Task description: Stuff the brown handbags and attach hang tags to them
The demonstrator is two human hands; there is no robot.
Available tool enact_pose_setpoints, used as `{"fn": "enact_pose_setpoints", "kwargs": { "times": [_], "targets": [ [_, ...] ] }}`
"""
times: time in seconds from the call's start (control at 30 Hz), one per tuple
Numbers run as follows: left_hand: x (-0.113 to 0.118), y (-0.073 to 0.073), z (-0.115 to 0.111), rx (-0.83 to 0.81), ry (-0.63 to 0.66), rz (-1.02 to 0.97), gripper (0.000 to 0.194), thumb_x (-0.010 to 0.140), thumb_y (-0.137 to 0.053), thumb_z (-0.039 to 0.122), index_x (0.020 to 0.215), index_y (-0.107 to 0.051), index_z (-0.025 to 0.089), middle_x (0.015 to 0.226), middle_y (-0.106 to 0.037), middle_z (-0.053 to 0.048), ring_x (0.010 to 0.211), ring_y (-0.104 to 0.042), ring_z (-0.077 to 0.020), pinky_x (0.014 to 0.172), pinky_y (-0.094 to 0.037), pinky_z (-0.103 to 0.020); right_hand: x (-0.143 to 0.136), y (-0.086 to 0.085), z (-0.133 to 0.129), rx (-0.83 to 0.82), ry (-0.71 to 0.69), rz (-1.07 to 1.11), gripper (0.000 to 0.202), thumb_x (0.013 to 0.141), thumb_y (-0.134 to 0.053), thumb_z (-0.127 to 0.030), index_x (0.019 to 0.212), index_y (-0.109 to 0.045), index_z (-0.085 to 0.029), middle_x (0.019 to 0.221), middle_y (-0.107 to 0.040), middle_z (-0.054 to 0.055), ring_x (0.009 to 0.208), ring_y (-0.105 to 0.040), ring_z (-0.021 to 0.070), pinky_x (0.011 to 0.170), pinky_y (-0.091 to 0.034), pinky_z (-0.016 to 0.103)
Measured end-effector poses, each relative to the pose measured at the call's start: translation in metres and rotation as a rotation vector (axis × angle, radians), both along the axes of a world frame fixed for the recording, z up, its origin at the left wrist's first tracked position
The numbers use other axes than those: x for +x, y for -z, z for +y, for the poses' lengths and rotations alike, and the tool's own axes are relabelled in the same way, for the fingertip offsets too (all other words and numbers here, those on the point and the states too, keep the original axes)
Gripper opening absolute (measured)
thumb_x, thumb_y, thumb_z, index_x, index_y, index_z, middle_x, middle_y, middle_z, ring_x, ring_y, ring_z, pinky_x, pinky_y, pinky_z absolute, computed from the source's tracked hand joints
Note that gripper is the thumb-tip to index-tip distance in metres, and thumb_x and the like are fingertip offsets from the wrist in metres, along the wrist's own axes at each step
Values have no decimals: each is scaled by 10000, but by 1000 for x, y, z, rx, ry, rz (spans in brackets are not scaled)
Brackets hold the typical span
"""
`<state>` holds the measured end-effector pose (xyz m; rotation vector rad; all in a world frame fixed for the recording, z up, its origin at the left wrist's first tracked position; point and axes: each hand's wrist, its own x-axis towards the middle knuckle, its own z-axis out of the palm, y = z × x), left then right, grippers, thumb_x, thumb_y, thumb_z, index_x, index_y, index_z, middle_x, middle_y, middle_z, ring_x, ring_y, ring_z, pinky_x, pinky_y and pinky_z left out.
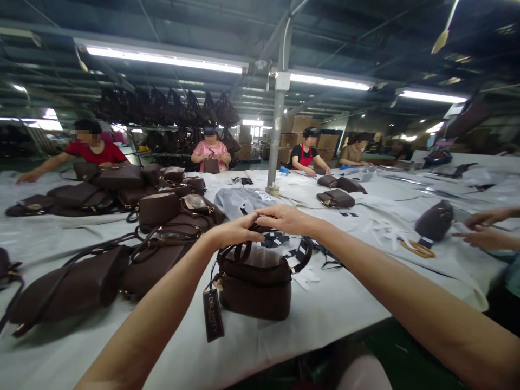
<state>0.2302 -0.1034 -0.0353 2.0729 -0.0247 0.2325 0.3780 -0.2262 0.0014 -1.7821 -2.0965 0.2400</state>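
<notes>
A small dark brown handbag [255, 290] stands upright near the table's front edge, with clear plastic showing at its top. From its left side hangs a black tag [213, 315] with gold lettering. Above the bag, my left hand [239, 230] and my right hand [284, 218] meet at the fingertips, with the fingers bent together. A dark strap or handle passes just beneath them; what the fingertips pinch is too small to make out. Black and white labels [276, 239] lie behind the bag.
Many brown bags [158, 265] are heaped on the left of the white-covered table [345, 303]. A grey post [277, 135] rises behind. At the right edge, another person's hands [483, 230] are near a dark bag [434, 220]. Several people work across the table.
</notes>
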Motion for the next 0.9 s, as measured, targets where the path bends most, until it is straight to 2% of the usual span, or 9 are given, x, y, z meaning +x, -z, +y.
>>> {"fn": "enact_pose_setpoints", "kwargs": {
  "times": [0.1, 0.2, 0.4, 0.47, 0.53, 0.63, 0.7, 0.8, 0.9],
  "targets": [
    [3, 1, 3, 32, -46, 87, 481, 739, -652, 240, 1200, -553, 143, 1101, -621, -54, 1073, -542, -237, 928, -429, -325, 7, 6, -1, 36, -2, -119, 502, 868, -584, -449, 1309, -578, -208, 1143, -690, 73, 1007, -613, 235, 856, -441, 308],
    [3, 2, 4, 8, -22, 142, 396, 730, -680, 277, 1096, -611, 142, 927, -638, -28, 894, -569, -208, 765, -448, -275, 16, 12, -4, 64, -25, -242, 718, 824, -647, -493, 1433, -433, -180, 1236, -636, 137, 1100, -589, 270, 901, -443, 342],
    [2, 2, 9, -31, -15, 129, 333, 652, -744, 262, 954, -653, 154, 798, -627, -5, 795, -561, -188, 701, -444, -255, 20, 18, -15, 106, 67, -452, 870, 821, -646, -518, 1517, -249, -180, 1293, -581, 172, 1102, -603, 309, 872, -487, 394],
    [5, 2, 9, -2, -44, 117, 318, 641, -734, 233, 937, -652, 153, 773, -616, 1, 783, -552, -182, 699, -446, -257, 6, 19, -15, 166, 100, -568, 883, 811, -674, -449, 1524, -217, -198, 1405, -482, 184, 1150, -573, 328, 879, -488, 408],
    [9, 1, 7, 32, -79, 126, 248, 648, -698, 204, 883, -650, 140, 727, -589, 5, 738, -532, -171, 667, -439, -260, -11, 20, -11, 204, 115, -670, 851, 829, -649, -284, 1530, -176, -189, 1446, -427, 191, 1163, -562, 326, 891, -483, 402],
    [11, -2, 7, 40, -91, 128, 167, 656, -647, 177, 816, -637, 128, 708, -562, 7, 693, -503, -154, 638, -427, -260, -30, 19, -4, 130, 180, -727, 760, 867, -484, -93, 1530, -113, -127, 1288, -553, 204, 982, -646, 278, 789, -508, 360],
    [6, -3, 8, 30, -87, 111, 200, 647, -649, 175, 842, -635, 133, 742, -577, 8, 708, -508, -151, 650, -427, -256, -33, 17, -2, 52, 212, -758, 622, 908, -397, -82, 1496, -195, -85, 1141, -623, 195, 871, -670, 262, 713, -510, 342],
    [-5, 1, 12, 23, -84, 139, 182, 678, -651, 218, 841, -630, 141, 734, -590, 8, 684, -514, -143, 616, -403, -240, -30, 13, -1, 1, 185, -806, 359, 965, -307, -115, 1279, -476, -78, 1039, -649, 192, 890, -668, 261, 712, -501, 335],
    [-12, 13, 13, -39, -88, 148, 127, 752, -608, 268, 800, -592, 151, 678, -584, 7, 616, -509, -127, 555, -370, -223, -24, 9, -1, -1, 181, -782, 301, 979, -295, -126, 1129, -556, -116, 1051, -648, 179, 942, -657, 245, 754, -494, 334]
  ]
}}
